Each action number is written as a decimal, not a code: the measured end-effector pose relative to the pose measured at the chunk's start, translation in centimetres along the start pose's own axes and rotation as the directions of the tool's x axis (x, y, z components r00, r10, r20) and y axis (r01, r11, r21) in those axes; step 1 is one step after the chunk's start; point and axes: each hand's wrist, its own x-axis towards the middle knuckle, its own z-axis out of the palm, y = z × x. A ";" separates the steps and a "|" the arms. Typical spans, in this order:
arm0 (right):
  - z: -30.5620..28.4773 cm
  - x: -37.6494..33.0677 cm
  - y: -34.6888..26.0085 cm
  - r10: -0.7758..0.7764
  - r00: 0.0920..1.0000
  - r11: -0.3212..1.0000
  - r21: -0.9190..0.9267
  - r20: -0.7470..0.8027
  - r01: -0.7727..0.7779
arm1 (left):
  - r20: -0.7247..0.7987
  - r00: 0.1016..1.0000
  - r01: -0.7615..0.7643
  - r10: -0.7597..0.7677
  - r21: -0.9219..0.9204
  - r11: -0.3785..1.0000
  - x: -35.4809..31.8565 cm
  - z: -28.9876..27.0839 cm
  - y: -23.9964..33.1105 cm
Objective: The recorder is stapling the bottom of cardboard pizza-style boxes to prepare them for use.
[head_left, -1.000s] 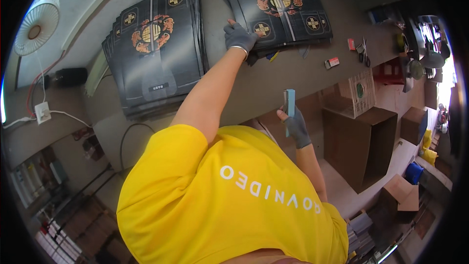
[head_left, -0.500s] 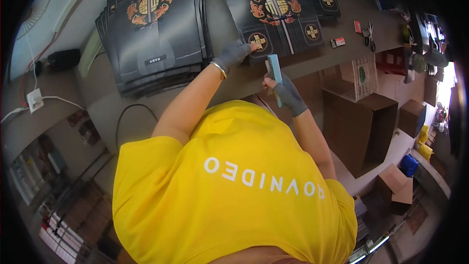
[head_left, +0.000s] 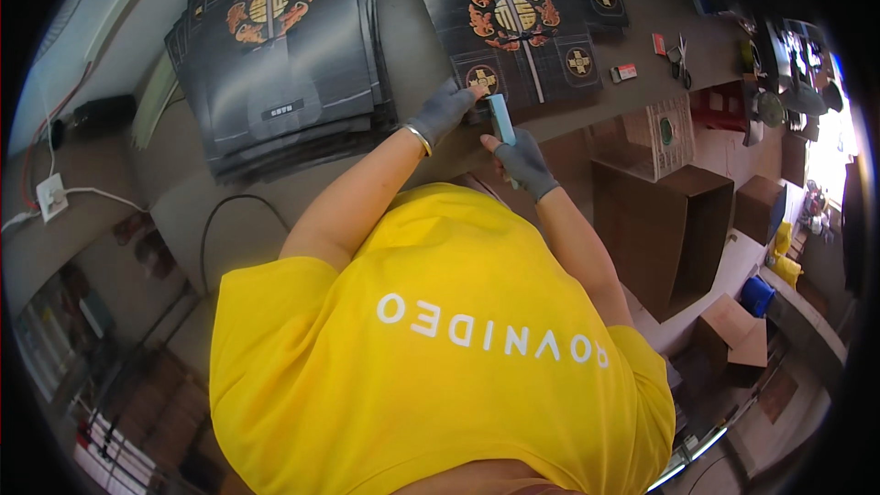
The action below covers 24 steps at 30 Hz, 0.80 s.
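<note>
A black printed sheet (head_left: 458, 18) with a round red-and-gold emblem lies flat on the table ahead of me. My left hand (head_left: 440, 113), in a grey glove with bare fingertips, pinches its near left corner, thumb on top. My right hand (head_left: 524, 163), gloved the same way, is wrapped round a light-blue stapler (head_left: 501, 119). The stapler's front end meets the sheet's near edge, just right of my left fingertips. Whether its jaws are pressed together I cannot tell. To the left rests a stack of similar black sheets (head_left: 302, 82).
On the table (head_left: 642, 96), to the right, are a small red-and-white box (head_left: 622, 73), a red box (head_left: 658, 44) and scissors (head_left: 679, 62). A white basket (head_left: 669, 142) and an open cardboard box (head_left: 651, 220) stand below the table's right side.
My right hand has brought the stapler left and up against the sheet's near edge. My left hand has shifted slightly right along the corner. The whole view has tilted a little.
</note>
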 end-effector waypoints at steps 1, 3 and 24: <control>-0.1 0.0 -0.1 0.003 1.000 1.000 0.004 -0.013 -0.003 | -0.047 0.998 -0.037 0.037 0.004 0.999 -0.3 0.3 0.3; -0.3 -0.2 -0.7 -0.014 0.995 0.993 0.115 0.095 0.003 | 0.003 0.985 -0.173 0.173 0.059 0.983 0.2 -1.2 0.2; -7.7 2.2 3.0 0.089 0.948 0.993 0.103 -0.305 -0.060 | -0.166 0.985 -0.036 -0.041 -0.438 0.898 -1.5 -1.9 2.9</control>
